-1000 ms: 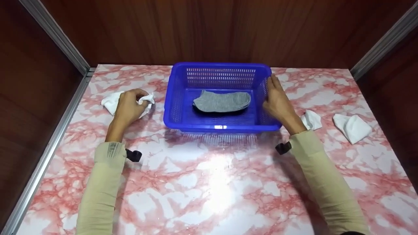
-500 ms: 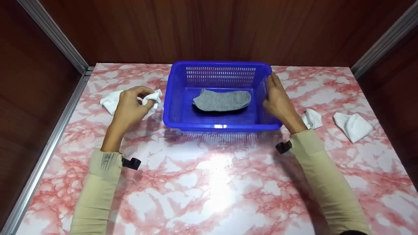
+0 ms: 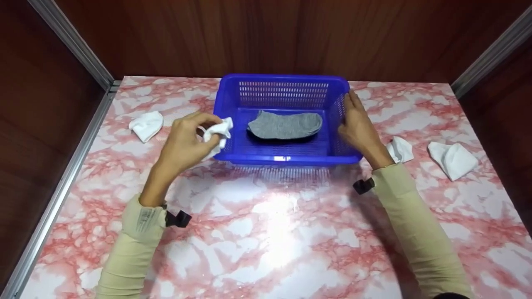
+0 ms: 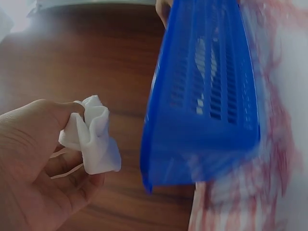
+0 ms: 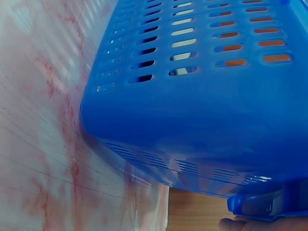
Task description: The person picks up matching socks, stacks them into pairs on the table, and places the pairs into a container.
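Cloth, bunched and white, is nearing the left rim of a blue basket in the head view; the left hand is pinching it, having shifted right over 1 second, seemingly bringing the basket within reach. A gray sock is lying inside, the right hand touching the right rim, its grip unclear. The left wrist view is showing the cloth apart from the basket; the right wrist view is catching fingers by the rim.

The basket is smooth, glossy plastic; the grey sock and white cloth are matt fabric. The surface shines; the panels look wooden, the strips metal.
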Demonstrator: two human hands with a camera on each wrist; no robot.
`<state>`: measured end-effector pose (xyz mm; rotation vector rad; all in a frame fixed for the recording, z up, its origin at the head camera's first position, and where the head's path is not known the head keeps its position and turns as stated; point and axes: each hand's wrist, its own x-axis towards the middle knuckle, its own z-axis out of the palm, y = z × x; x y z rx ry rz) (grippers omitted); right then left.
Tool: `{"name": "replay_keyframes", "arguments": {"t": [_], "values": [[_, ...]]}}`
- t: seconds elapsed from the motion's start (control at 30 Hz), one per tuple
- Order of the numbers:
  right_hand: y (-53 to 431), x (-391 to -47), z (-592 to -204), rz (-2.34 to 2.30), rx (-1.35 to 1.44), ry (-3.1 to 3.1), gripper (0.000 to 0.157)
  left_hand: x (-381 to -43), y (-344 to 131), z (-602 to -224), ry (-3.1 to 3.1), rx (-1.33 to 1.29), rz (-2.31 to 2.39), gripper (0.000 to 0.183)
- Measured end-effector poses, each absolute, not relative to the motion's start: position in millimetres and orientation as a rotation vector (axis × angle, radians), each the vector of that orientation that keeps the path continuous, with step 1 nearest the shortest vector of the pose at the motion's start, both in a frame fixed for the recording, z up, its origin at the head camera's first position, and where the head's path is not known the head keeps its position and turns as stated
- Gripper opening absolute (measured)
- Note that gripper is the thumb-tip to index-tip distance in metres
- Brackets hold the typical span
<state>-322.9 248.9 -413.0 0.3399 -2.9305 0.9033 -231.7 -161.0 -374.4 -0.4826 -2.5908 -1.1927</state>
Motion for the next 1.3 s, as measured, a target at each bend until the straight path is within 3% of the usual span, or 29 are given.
{"name": "replay_keyframes", "arguments": {"t": [0.3,0.47,0.63,0.83,1.13,1.3], "values": [[248.9,-324.1,-415.3,0.978,0.331,-2.862,0.069,-221.2,-134.7,-372.1,-2.538,-0.646,-1.22,0.022],[245.9,-316.6,-415.8,1.023,0.288,-2.649,0.05,-209.8,-121.9,-375.3,-2.542,-0.684,-1.256,0.025],[236.2,-287.7,-402.1,1.04,0.337,-2.328,0.029,-196.5,-104.1,-375.0,-2.588,-0.775,-1.309,0.029],[213.3,-240.5,-387.9,1.092,0.543,-2.155,0.017,-179.1,-82.9,-383.5,-2.695,-0.909,-1.215,0.029],[200.4,-179.5,-412.1,1.181,0.999,-2.213,0.016,-171.0,-50.2,-421.3,-2.778,-1.206,-0.735,0.032],[203.9,-164.7,-429.3,1.191,1.02,-2.476,0.013,-172.2,-41.2,-436.0,-2.858,-1.244,-0.552,0.032]]}}
